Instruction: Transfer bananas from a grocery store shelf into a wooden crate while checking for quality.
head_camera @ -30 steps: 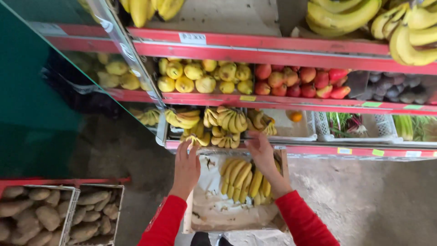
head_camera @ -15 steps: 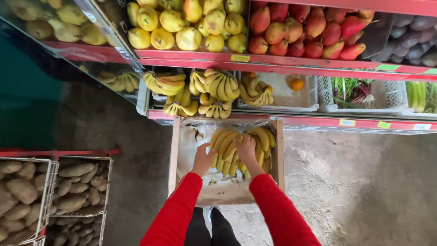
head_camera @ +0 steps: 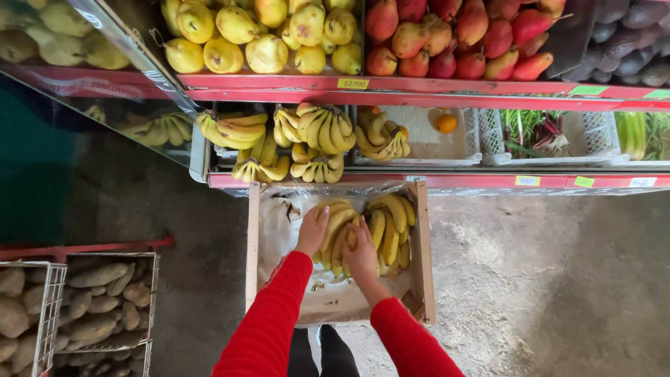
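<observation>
Left hand (head_camera: pixel 312 230) lies palm-down on a bunch of bananas (head_camera: pixel 340 234) inside a wooden crate (head_camera: pixel 251 244) on the floor, fingers curled over the left edge of the fruit. Right hand (head_camera: pixel 363 253) presses on the same bunch from the near side, fingers wrapped around two or three bananas; grip looks closed, though the fingertips are partly hidden under the fruit. Both sleeves red. Second bunch (head_camera: pixel 392 227) lies just beside the first, against the crate's right wall. Crate lined with pale plastic sheeting (head_camera: pixel 279 216), bare on its left half. Directly above the crate, a low shelf holds several more banana bunches (head_camera: pixel 314 136) in a white tray. Next tray along holds one orange fruit (head_camera: pixel 445 123). Upper shelf: yellow pears (head_camera: pixel 265 35) left, red pears (head_camera: pixel 460 38) right. Wire baskets of brown tubers (head_camera: pixel 98 293) stand well apart at lower left.
</observation>
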